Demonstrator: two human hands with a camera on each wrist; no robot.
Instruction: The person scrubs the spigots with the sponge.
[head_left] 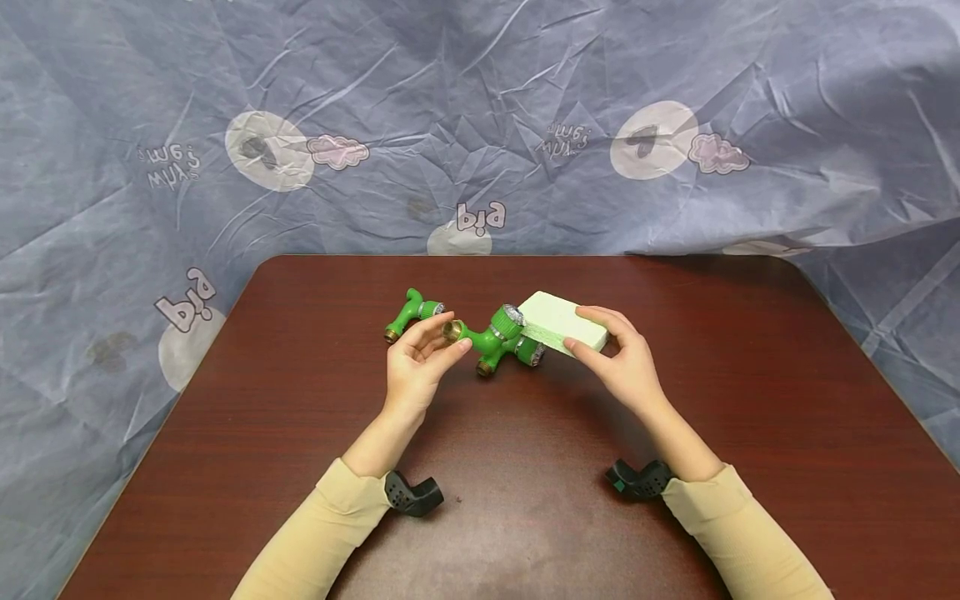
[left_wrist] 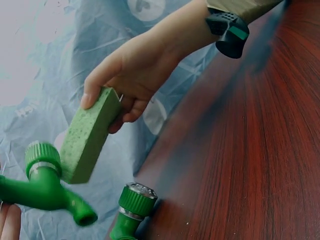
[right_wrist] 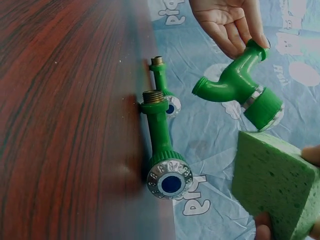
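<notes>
Above the table, my left hand point(head_left: 414, 367) pinches a green tap point(right_wrist: 235, 82) by its threaded brass inlet end, between thumb and fingers. My right hand point(head_left: 626, 358) grips a pale green sponge point(head_left: 558, 321) at its right end, thumb on the near side. In the head view the sponge's left end is right beside the tap's ribbed knob point(head_left: 507, 320); the right wrist view shows it at the knob's silver rim, contact hard to tell. A second green tap point(right_wrist: 160, 130) lies on the table beneath, partly hidden by the held one in the head view.
Another green tap point(head_left: 412, 312) lies farther back, left of my left hand. The dark red-brown wooden table point(head_left: 525, 483) has a printed blue-grey cloth point(head_left: 420, 100) hanging behind its far edge. Each wrist wears a black device point(head_left: 414, 493).
</notes>
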